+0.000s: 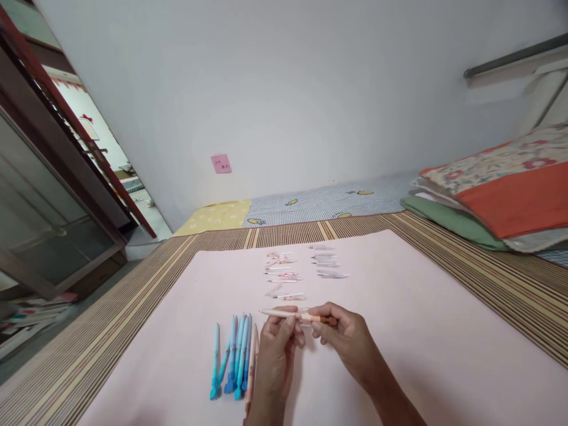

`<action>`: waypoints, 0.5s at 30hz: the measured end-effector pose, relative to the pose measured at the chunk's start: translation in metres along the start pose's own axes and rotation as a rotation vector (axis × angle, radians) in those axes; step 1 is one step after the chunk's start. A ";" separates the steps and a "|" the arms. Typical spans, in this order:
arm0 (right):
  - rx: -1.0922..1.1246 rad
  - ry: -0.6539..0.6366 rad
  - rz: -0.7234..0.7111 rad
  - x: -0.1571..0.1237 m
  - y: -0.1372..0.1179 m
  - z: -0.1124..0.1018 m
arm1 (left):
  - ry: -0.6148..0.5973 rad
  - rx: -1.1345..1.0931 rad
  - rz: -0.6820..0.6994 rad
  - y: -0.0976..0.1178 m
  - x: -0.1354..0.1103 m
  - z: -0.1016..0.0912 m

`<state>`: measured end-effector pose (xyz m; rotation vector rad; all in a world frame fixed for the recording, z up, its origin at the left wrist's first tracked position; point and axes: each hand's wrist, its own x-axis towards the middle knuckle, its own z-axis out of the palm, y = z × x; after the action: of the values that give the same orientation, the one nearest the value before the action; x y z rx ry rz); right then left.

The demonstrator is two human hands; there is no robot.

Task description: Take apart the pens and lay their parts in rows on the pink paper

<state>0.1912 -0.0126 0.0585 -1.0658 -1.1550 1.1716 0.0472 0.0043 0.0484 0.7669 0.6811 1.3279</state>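
Observation:
Both hands hold one pale orange pen (pixel 306 317) level above a pink sheet (pixel 399 331). My left hand (pixel 277 349) pinches its front half, with the tip pointing left. My right hand (pixel 346 337) grips the darker orange rear end. Just left of my left hand lie several blue pens (pixel 233 358) side by side, with a pale peach pen (pixel 252 367) beside them. Beyond the hands, small clear and pinkish pen parts (pixel 281 273) lie in a loose column, and a second column of clear parts (pixel 326 260) lies to their right.
The pink sheet lies on a striped mat (pixel 488 272) over a bed. Folded blankets and a flowered pillow (pixel 501 189) are stacked at the right. A white wall carries a pink note (pixel 220 163). A glass-doored cabinet (pixel 48 195) and floor clutter stand at left.

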 end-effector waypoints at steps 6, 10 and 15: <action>-0.007 0.016 0.006 0.002 0.001 -0.001 | 0.079 0.069 -0.009 -0.006 0.002 -0.002; -0.018 -0.016 0.026 0.002 -0.001 -0.005 | -0.077 0.304 -0.027 0.058 0.020 -0.007; 0.025 -0.013 0.020 0.003 0.004 -0.015 | -0.418 0.712 -0.268 0.154 0.054 -0.003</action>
<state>0.2056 -0.0094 0.0532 -1.0542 -1.1390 1.2072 -0.0379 0.0698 0.1719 1.4190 0.8850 0.6294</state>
